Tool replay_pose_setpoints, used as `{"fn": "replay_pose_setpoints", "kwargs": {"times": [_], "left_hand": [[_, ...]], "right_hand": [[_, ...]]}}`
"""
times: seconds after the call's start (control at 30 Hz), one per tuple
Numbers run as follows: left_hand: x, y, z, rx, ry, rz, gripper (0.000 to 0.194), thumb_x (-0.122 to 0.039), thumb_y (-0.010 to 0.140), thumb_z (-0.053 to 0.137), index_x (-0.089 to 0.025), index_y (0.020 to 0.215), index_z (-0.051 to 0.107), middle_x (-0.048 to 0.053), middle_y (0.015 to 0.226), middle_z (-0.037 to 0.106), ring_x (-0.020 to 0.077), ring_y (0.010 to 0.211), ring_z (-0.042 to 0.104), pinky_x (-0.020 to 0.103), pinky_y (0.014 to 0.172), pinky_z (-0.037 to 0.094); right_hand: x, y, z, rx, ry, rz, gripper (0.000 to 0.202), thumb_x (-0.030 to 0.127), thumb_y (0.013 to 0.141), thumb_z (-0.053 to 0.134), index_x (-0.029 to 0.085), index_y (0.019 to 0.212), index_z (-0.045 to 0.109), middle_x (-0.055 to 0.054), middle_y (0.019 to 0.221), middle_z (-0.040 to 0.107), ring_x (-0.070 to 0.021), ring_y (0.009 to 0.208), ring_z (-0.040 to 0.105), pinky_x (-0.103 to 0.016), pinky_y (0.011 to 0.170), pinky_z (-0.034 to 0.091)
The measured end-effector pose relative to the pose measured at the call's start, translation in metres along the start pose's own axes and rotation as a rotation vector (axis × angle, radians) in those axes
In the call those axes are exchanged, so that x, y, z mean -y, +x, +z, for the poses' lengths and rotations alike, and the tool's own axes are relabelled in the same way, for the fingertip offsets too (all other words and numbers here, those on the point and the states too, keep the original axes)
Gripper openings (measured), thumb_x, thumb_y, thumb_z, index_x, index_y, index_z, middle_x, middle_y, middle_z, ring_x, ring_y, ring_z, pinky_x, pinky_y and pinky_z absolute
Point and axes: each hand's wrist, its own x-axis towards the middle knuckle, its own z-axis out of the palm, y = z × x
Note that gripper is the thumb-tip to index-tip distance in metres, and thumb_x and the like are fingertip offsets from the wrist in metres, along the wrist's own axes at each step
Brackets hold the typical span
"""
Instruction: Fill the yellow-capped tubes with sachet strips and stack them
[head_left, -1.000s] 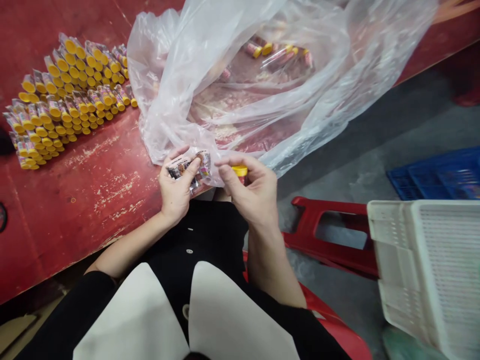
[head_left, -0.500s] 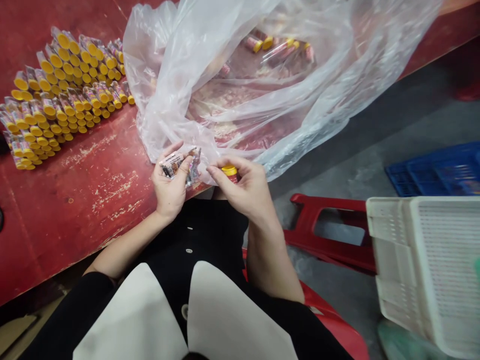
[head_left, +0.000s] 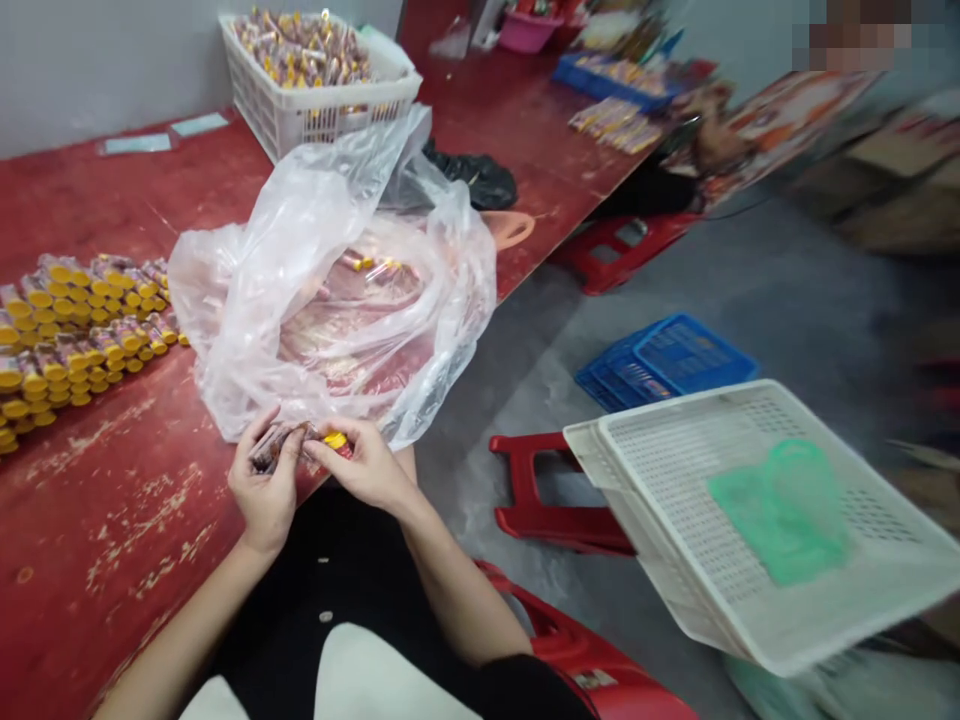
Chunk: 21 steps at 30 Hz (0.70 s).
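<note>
My left hand (head_left: 264,490) is closed around a small printed packet (head_left: 271,446) of clear plastic at the red table's front edge. Just to its right, my right hand (head_left: 367,468) grips a yellow-capped tube (head_left: 339,442), its fingertips touching or nearly touching the packet. Beyond both hands lies a large clear plastic bag (head_left: 247,330), open, with a few yellow-capped tubes (head_left: 386,270) inside. To the left, many similar tubes are stacked in rows (head_left: 82,350) with their yellow caps facing the front.
A white basket (head_left: 289,115) full of tubes stands behind the bag, beside a black bag (head_left: 480,180). Right of the table are red stools (head_left: 555,520), a blue crate (head_left: 675,355) and a white crate (head_left: 652,510). Another person (head_left: 780,120) sits at the far right.
The view has swung up and to the right, bringing the white basket and another person into sight. My right hand has come closer to the packet in my left hand.
</note>
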Motion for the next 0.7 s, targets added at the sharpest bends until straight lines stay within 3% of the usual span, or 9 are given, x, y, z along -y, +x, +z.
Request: {"fn": "replay_pose_setpoints", "kwargs": {"times": [0.17, 0.3, 0.43, 0.57, 0.63, 0.7], "left_hand": [[0.000, 0.003, -0.003, 0.034, 0.027, -0.023, 0.038, -0.032, 0.081, 0.083, -0.020, 0.117, 0.075, 0.007, 0.099, 0.080, 0.0186, 0.091, 0.077, 0.029, 0.087, 0.061], [-0.002, 0.004, -0.005, 0.048, 0.031, -0.094, 0.048, -0.033, 0.077, 0.086, -0.017, 0.120, 0.073, 0.008, 0.101, 0.079, 0.0194, 0.092, 0.076, 0.029, 0.088, 0.059], [-0.003, 0.003, -0.005, 0.018, 0.012, -0.082, 0.046, -0.033, 0.078, 0.087, -0.017, 0.119, 0.074, 0.006, 0.097, 0.078, 0.0154, 0.088, 0.074, 0.025, 0.086, 0.057], [0.006, 0.004, -0.001, -0.003, -0.078, -0.122, 0.048, -0.033, 0.075, 0.089, -0.019, 0.118, 0.074, 0.004, 0.098, 0.076, 0.0128, 0.086, 0.071, 0.024, 0.084, 0.055], [0.012, 0.005, 0.001, -0.035, -0.190, -0.227, 0.050, -0.033, 0.070, 0.092, -0.017, 0.114, 0.074, 0.003, 0.095, 0.075, 0.0124, 0.083, 0.070, 0.024, 0.083, 0.056], [0.016, 0.007, 0.003, -0.078, -0.320, -0.382, 0.054, -0.032, 0.062, 0.096, -0.016, 0.108, 0.073, 0.002, 0.089, 0.074, 0.0127, 0.078, 0.069, 0.027, 0.080, 0.057]], "right_hand": [[0.005, 0.001, -0.012, 0.056, -0.132, -0.042, 0.025, 0.040, 0.092, 0.062, 0.017, 0.081, 0.064, 0.001, 0.080, 0.063, -0.0137, 0.078, 0.057, -0.026, 0.076, 0.043], [0.011, -0.002, -0.018, 0.120, -0.154, -0.052, 0.025, 0.039, 0.092, 0.063, 0.017, 0.081, 0.064, 0.002, 0.078, 0.063, -0.0127, 0.076, 0.056, -0.025, 0.075, 0.043], [0.004, -0.006, -0.021, -0.041, -0.120, -0.075, 0.021, 0.036, 0.090, 0.067, 0.018, 0.081, 0.067, 0.000, 0.079, 0.065, -0.0138, 0.077, 0.059, -0.027, 0.076, 0.047], [-0.011, -0.013, -0.024, -0.055, 0.062, 0.013, 0.031, 0.049, 0.095, 0.063, 0.024, 0.113, 0.068, 0.000, 0.091, 0.068, -0.0159, 0.083, 0.063, -0.029, 0.076, 0.054], [-0.013, -0.020, -0.025, -0.072, 0.115, 0.002, 0.038, 0.050, 0.096, 0.062, 0.029, 0.127, 0.066, -0.002, 0.105, 0.070, -0.0180, 0.093, 0.066, -0.032, 0.083, 0.058], [-0.012, -0.028, -0.024, -0.132, 0.145, -0.064, 0.039, 0.046, 0.092, 0.070, 0.030, 0.127, 0.068, -0.004, 0.112, 0.070, -0.0201, 0.100, 0.068, -0.034, 0.087, 0.059]]}}
